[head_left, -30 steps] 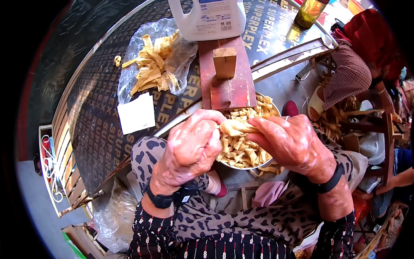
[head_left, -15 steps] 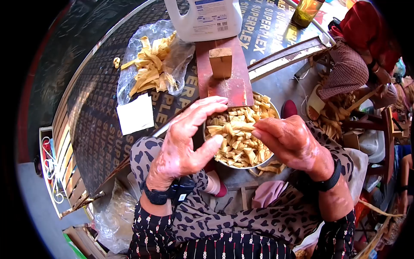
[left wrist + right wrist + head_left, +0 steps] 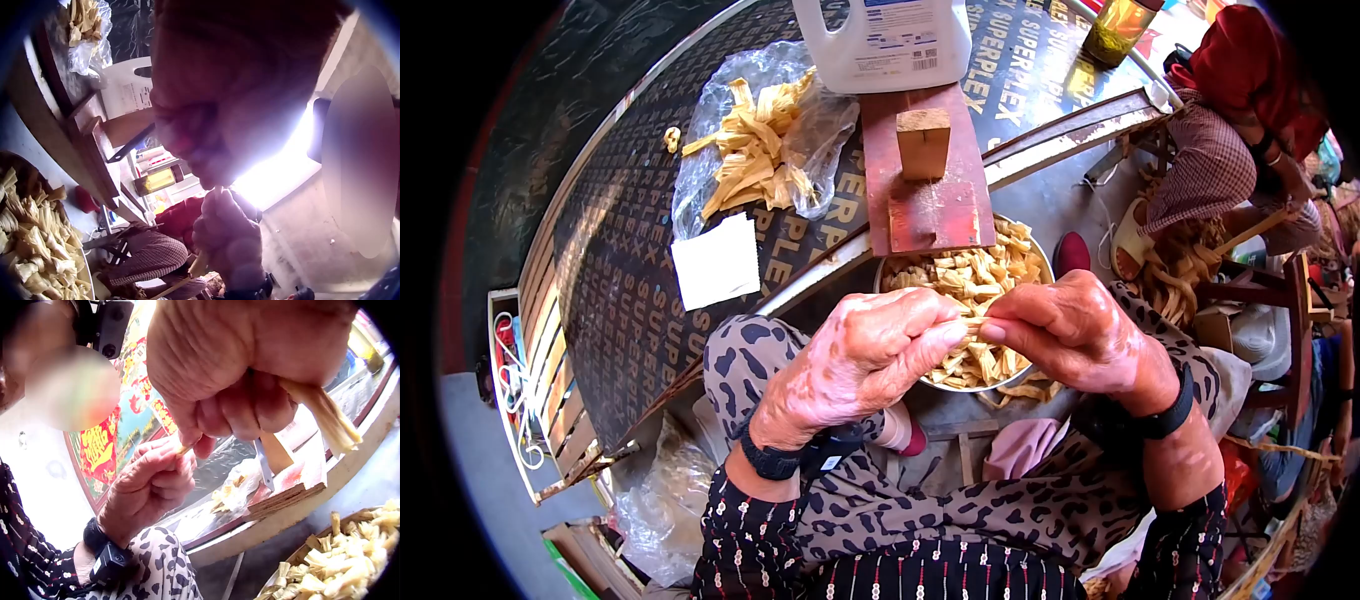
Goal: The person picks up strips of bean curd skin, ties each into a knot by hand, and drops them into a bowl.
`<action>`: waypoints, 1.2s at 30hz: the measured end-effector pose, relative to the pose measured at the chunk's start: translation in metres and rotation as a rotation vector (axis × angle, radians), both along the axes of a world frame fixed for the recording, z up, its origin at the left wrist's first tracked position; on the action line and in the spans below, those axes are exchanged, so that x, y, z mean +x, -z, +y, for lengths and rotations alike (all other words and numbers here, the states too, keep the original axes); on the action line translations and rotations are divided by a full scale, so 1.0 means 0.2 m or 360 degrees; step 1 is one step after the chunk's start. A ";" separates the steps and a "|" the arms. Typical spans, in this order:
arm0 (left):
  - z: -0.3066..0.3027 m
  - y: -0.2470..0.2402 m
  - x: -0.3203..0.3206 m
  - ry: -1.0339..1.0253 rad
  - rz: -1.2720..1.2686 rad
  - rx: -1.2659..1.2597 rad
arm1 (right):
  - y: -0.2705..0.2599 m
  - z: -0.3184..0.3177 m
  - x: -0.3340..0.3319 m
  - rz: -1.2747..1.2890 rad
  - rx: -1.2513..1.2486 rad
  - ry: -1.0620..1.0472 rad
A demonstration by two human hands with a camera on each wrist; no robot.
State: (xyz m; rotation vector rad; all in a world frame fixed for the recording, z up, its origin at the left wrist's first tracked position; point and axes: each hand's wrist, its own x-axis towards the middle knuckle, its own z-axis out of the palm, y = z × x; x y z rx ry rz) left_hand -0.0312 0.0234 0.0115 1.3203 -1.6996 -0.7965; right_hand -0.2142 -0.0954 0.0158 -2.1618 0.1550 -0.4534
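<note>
Both hands meet over a round basin of knotted pale-yellow strips. My left hand pinches one end of a pale-yellow fibrous strip between thumb and curled fingers. Close beside it, my right hand grips the same strip, its thumb and forefinger almost at the left fingertips. In the right wrist view the strip's folded tail sticks out below the right hand's curled fingers. Most of the strip is hidden inside the hands.
A red board with an upright wooden block and a thin metal blade juts over the basin. A white jug weighs on it. Loose strips lie on plastic beside white paper. Another person sits at right.
The left hand spread its fingers away from the strip half a second ago, then came back to pinch it beside the right hand. The right hand has kept its grip.
</note>
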 end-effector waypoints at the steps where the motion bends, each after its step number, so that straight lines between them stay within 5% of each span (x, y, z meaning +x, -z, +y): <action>1: 0.00 0.00 0.01 -0.0005 0.0001 -0.0003 | -0.01 0.00 0.00 -0.0050 -0.0008 -0.0029; 12: -0.07 0.05 0.12 -0.0801 0.0101 -0.0015 | 0.05 -0.09 0.18 -0.0136 -0.0298 0.0303; 31: -0.31 0.28 0.15 -0.0880 0.0230 -0.0079 | 0.16 -0.26 0.27 0.0072 -0.0373 0.0472; 34: -0.31 0.28 0.13 -0.1216 -0.0251 -0.0026 | 0.21 -0.26 0.24 0.0176 -0.0484 0.0545; 36: -0.27 0.27 0.16 -0.1138 -0.0147 -0.0022 | 0.21 -0.27 0.22 0.0162 -0.0362 0.0619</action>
